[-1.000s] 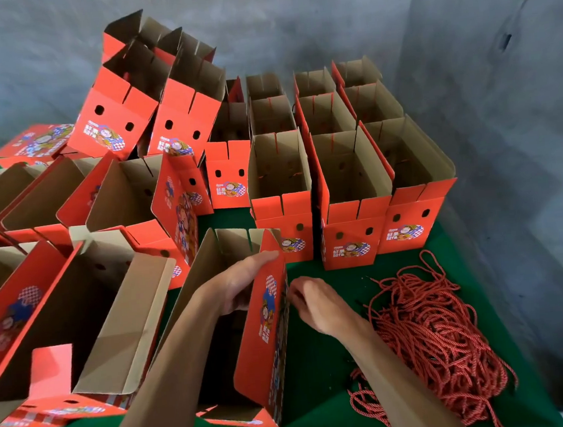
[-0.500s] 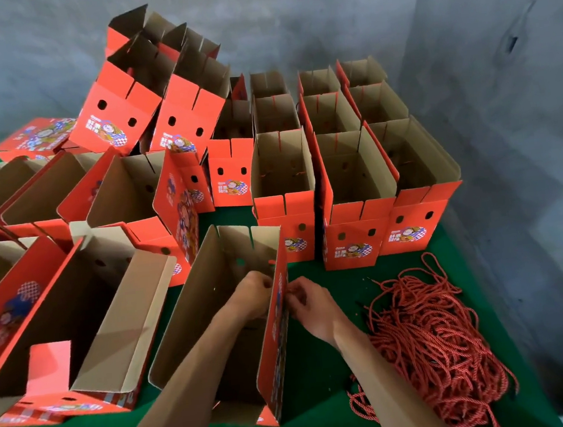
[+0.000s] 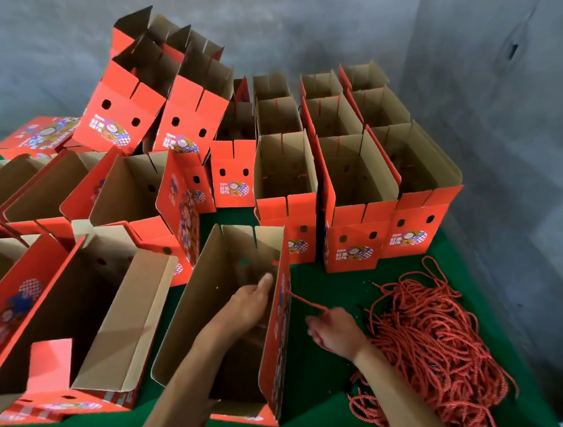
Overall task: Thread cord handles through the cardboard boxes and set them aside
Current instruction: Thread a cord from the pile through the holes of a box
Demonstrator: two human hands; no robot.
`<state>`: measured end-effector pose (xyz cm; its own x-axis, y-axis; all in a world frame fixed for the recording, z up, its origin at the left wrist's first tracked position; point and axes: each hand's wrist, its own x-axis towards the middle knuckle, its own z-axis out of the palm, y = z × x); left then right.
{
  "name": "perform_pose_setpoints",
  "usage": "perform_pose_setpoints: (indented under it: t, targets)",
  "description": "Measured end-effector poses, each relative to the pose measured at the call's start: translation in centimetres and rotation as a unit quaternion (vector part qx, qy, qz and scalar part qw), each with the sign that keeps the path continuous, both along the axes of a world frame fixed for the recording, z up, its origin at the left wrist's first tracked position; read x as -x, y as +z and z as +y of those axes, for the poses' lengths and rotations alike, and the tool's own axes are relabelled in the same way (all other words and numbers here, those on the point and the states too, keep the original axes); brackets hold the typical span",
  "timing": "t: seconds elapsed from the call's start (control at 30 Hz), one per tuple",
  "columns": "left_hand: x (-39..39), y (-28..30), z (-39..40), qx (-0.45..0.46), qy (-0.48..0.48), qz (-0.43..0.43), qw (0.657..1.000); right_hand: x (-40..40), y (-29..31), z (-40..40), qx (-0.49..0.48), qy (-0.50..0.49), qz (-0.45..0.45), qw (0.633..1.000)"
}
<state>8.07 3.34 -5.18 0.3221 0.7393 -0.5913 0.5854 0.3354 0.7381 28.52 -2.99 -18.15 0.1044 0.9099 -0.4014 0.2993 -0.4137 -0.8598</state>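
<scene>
The box (image 3: 234,307) being worked is standing open-topped on the green worktop (image 3: 325,364), just in front of the person, w/ its red printed side wall facing right. A red cord (image 3: 307,302) is running taut from that wall, out and down-right to the right hand (image 3: 334,330); its long axis is lying roughly square to the wall, slanting toward the person. The right hand's fingers (image 3: 318,326) are curling round the cord's outer end, pinching it, just beside the box but not touching it.

The left hand (image 3: 247,304) is reaching down inside the box, fingers straightish and lying against the inner face of the same wall, approx. opposite where the cord is meeting it. Can't tell if it's holding the cord's inner end; the wall is hiding the hole.

So the relation that matters: the cord is passing thru the wall between the two hands, right hand outside and nearer the free length, left hand inside and nearer the hole. Judging from this, the next move is prob. feeding or pulling the cord along that same axis, w/ the left hand bracing the wall so it isn't bowing.

The spare cords are lying in a tangled pile (image 3: 434,346) on the worktop, just right of the right forearm. More open boxes are standing in rows behind (image 3: 349,179) and lying tipped at left.
</scene>
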Motion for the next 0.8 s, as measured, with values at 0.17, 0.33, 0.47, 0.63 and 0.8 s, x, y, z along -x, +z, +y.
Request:
perform_pose_setpoints:
  t: [0.17, 0.33, 0.47, 0.63, 0.8]
  targets:
    - [0.5, 3.9, -3.0, 0.037, -0.055, -0.1, 0.993, -1.0, 0.3, 1.0, 0.025, -0.207, 0.231, 0.95]
    - [0.9, 3.6, -4.8, 0.045, -0.097, -0.064, 0.992, -1.5, -2.3, -0.3, 0.035, -0.263, 0.163, 0.95]
    - [1.6, 2.8, -4.6, 0.078, -0.053, -0.021, 0.995, -1.0, -4.2, -2.2, 0.022, -0.226, 0.055, 0.972]
    - [2.2, 1.9, -4.1, 0.112, -0.007, -0.002, 0.994, 1.1, -5.8, -2.3, 0.037, -0.031, -0.156, 0.987]
    - [3.1, 1.1, -3.8, 0.11, 0.004, -0.029, 0.993, 3.0, -6.1, -0.6, 0.017, 0.036, -0.279, 0.959]
